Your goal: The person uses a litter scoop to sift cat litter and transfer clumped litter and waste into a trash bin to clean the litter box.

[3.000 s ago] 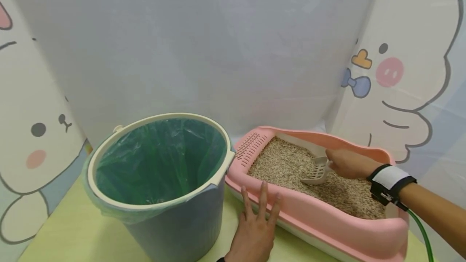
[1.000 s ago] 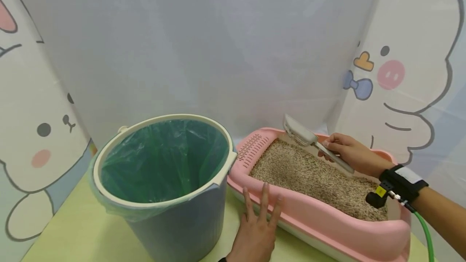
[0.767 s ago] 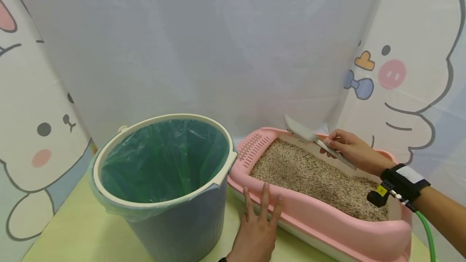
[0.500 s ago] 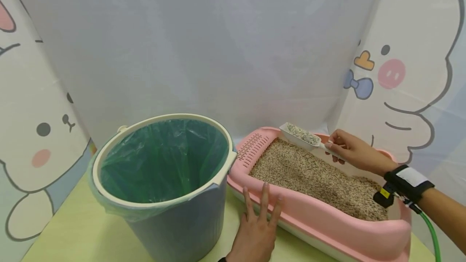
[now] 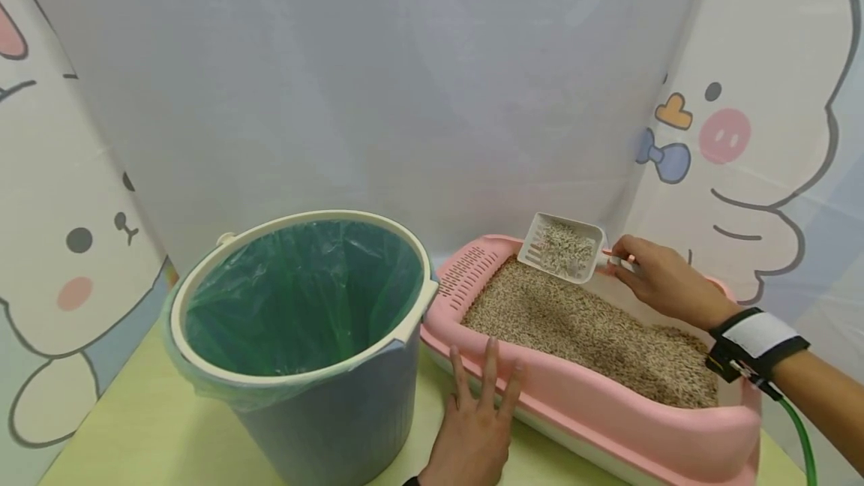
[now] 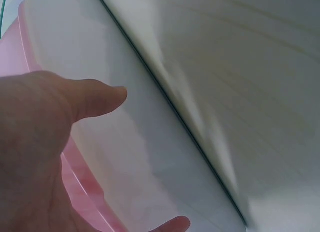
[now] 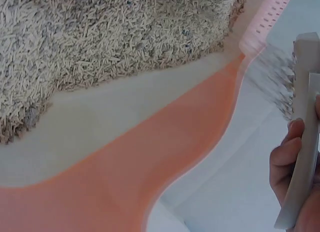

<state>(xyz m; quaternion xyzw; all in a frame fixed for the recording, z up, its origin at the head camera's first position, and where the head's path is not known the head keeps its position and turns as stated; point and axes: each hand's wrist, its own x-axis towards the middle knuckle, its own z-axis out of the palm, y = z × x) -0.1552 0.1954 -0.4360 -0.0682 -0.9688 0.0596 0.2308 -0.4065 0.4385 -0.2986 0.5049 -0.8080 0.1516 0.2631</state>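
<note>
A pale litter scoop (image 5: 548, 223) is above the far side of the pink litter box (image 5: 607, 388), with beige pellet litter on its slotted blade. My right hand (image 5: 664, 280) grips its handle. In the right wrist view the scoop (image 7: 306, 66) is seen edge-on, with blurred pellets below it. More litter (image 5: 594, 336) covers the box's floor, furrowed and uneven. My left hand (image 5: 472, 426) lies with spread, straight fingers against the box's near side. In the left wrist view that hand (image 6: 40, 132) has its thumb extended beside the box's pale base (image 6: 130, 142).
Left of the box stands a grey-blue bucket (image 5: 331, 426) with a cream rim, lined with a green plastic bag (image 5: 304, 291). Both containers are on a yellow-green tabletop (image 5: 135, 426). A white curtain (image 5: 378, 96) with cartoon animals hangs behind and at the sides.
The scoop rose out of the litter, turned from edge-on to face-up and now shows its load of pellets. The right hand moved with it; the left hand stayed put.
</note>
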